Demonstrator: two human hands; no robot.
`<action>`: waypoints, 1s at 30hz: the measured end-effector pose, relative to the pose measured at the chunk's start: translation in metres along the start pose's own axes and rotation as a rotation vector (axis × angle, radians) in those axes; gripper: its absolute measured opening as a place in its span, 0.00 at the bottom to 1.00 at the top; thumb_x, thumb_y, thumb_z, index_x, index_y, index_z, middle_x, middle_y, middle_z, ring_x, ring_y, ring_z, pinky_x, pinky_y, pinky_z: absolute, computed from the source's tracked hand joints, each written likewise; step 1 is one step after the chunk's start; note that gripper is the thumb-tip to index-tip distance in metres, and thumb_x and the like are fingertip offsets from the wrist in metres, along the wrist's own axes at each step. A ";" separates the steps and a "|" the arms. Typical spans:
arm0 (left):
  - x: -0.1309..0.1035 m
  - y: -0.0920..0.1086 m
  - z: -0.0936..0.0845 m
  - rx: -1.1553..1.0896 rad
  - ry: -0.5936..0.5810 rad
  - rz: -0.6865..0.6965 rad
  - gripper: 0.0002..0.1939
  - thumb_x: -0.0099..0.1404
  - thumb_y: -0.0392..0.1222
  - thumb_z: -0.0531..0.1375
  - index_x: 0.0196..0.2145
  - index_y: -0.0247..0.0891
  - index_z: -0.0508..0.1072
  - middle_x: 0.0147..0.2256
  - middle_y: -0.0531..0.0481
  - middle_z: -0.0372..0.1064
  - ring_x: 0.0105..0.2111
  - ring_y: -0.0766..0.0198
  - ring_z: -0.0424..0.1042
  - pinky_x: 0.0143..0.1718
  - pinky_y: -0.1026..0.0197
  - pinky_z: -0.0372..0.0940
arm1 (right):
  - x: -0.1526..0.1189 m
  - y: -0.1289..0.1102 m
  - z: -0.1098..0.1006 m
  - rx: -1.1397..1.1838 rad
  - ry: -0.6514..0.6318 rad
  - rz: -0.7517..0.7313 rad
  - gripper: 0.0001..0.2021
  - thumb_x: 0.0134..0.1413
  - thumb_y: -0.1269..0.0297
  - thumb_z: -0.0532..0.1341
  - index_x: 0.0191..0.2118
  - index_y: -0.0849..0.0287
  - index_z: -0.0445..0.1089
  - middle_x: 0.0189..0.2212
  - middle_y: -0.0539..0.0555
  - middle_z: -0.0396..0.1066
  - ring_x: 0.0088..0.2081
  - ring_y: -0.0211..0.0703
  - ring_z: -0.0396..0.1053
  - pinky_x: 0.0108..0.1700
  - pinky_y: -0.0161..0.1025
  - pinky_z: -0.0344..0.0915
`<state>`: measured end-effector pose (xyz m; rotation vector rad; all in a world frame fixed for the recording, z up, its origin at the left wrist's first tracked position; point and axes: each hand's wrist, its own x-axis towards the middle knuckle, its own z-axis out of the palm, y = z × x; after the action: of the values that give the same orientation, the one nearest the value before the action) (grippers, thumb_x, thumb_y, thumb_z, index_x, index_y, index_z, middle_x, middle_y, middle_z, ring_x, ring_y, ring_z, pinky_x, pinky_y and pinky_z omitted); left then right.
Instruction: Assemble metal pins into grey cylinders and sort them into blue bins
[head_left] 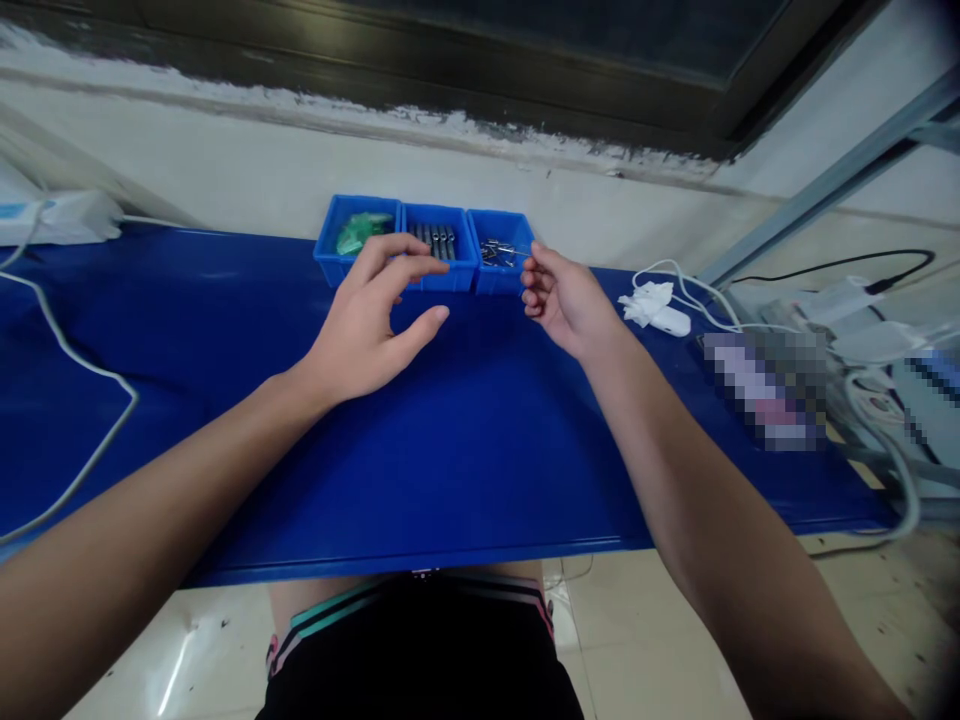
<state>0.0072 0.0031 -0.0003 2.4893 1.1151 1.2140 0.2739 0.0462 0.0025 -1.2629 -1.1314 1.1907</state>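
My left hand (pixel 361 332) is open, fingers spread and curved, above the table in front of the middle bin. It holds nothing. My right hand (pixel 568 303) is closed in a pinch at the right bin's front right corner. Between its thumb and forefinger is a thin metal piece (pixel 519 252), pointing left over the bin; its exact kind is too small to make out. The right blue bin (pixel 496 283) contains small shiny metal parts (pixel 496 254). Several grey metal tubes (pixel 442 240) lie side by side in the middle blue bin (pixel 459 280). Green plastic (pixel 361 232) fills part of the left blue bin (pixel 328 240).
The bins stand on a blue table (pixel 480 440) against the wall. A white cable (pixel 90 370) runs along the left, near a white power strip (pixel 64 218). At right lie a crumpled white tissue (pixel 646 300), a white device (pixel 670 321) and a blurred-out flat object (pixel 765 390).
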 end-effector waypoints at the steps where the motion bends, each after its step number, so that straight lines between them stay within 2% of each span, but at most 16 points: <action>1: 0.000 0.000 0.000 0.006 -0.007 -0.004 0.22 0.76 0.59 0.58 0.59 0.45 0.75 0.63 0.40 0.66 0.63 0.43 0.69 0.55 0.44 0.75 | 0.002 0.002 0.000 0.009 0.010 0.010 0.22 0.61 0.40 0.70 0.32 0.53 0.67 0.24 0.46 0.67 0.22 0.34 0.61 0.25 0.36 0.58; 3: -0.001 0.001 0.000 0.010 -0.023 0.003 0.20 0.76 0.57 0.59 0.57 0.45 0.76 0.63 0.41 0.66 0.65 0.42 0.67 0.59 0.43 0.73 | 0.003 0.004 0.001 0.025 0.032 0.030 0.20 0.62 0.44 0.70 0.33 0.54 0.69 0.25 0.46 0.68 0.22 0.33 0.61 0.24 0.35 0.57; 6: -0.002 0.000 0.000 -0.003 -0.049 0.021 0.18 0.76 0.54 0.60 0.55 0.43 0.77 0.64 0.40 0.64 0.63 0.43 0.70 0.62 0.41 0.71 | 0.003 0.005 0.004 0.029 0.057 0.050 0.17 0.65 0.48 0.69 0.34 0.55 0.70 0.25 0.46 0.69 0.21 0.31 0.61 0.22 0.33 0.56; 9: -0.003 -0.001 0.001 -0.008 -0.064 0.024 0.16 0.76 0.54 0.60 0.54 0.43 0.77 0.64 0.40 0.64 0.60 0.45 0.72 0.62 0.41 0.70 | 0.003 0.005 0.007 0.029 0.050 0.048 0.16 0.68 0.50 0.68 0.35 0.56 0.72 0.26 0.47 0.71 0.21 0.30 0.62 0.21 0.32 0.54; 16: -0.003 0.000 0.002 0.026 -0.097 0.026 0.16 0.76 0.54 0.59 0.52 0.43 0.78 0.63 0.39 0.66 0.59 0.46 0.72 0.65 0.40 0.68 | 0.003 0.004 0.008 0.035 0.058 0.061 0.11 0.71 0.56 0.64 0.38 0.57 0.75 0.29 0.50 0.76 0.19 0.30 0.63 0.20 0.32 0.53; 22: -0.002 -0.002 0.004 0.039 -0.083 0.053 0.16 0.75 0.53 0.59 0.51 0.42 0.78 0.63 0.40 0.68 0.60 0.46 0.72 0.66 0.39 0.66 | 0.005 0.005 0.008 0.018 0.070 0.045 0.11 0.69 0.55 0.64 0.40 0.57 0.75 0.28 0.49 0.73 0.19 0.32 0.62 0.21 0.33 0.53; 24: 0.000 -0.005 0.002 0.063 -0.030 -0.011 0.17 0.75 0.54 0.59 0.52 0.42 0.78 0.63 0.41 0.68 0.63 0.45 0.70 0.67 0.39 0.66 | 0.007 0.006 0.004 -0.081 0.170 -0.022 0.11 0.68 0.56 0.63 0.36 0.57 0.74 0.24 0.46 0.67 0.20 0.34 0.60 0.23 0.35 0.54; 27: 0.003 -0.014 -0.006 0.137 0.088 -0.165 0.21 0.75 0.56 0.57 0.57 0.43 0.77 0.67 0.44 0.64 0.67 0.43 0.64 0.69 0.34 0.62 | 0.014 0.010 -0.005 -0.391 0.509 -0.255 0.12 0.65 0.60 0.63 0.29 0.55 0.70 0.22 0.45 0.60 0.26 0.38 0.62 0.33 0.38 0.63; 29: 0.003 -0.023 -0.012 0.217 0.144 -0.267 0.24 0.74 0.58 0.56 0.60 0.44 0.75 0.70 0.48 0.61 0.69 0.41 0.61 0.70 0.30 0.59 | 0.018 0.013 -0.012 -0.551 0.669 -0.335 0.11 0.64 0.60 0.63 0.29 0.55 0.70 0.23 0.46 0.61 0.30 0.41 0.65 0.42 0.43 0.67; 30: 0.002 -0.028 -0.015 0.259 0.163 -0.324 0.26 0.73 0.60 0.57 0.61 0.45 0.75 0.71 0.49 0.59 0.70 0.39 0.60 0.70 0.28 0.58 | 0.021 0.015 -0.015 -0.586 0.689 -0.320 0.10 0.63 0.57 0.63 0.31 0.55 0.71 0.24 0.46 0.63 0.31 0.43 0.67 0.45 0.45 0.67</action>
<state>-0.0181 0.0217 -0.0010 2.2808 1.7400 1.2605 0.2904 0.0654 -0.0132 -1.6676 -1.1140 0.1286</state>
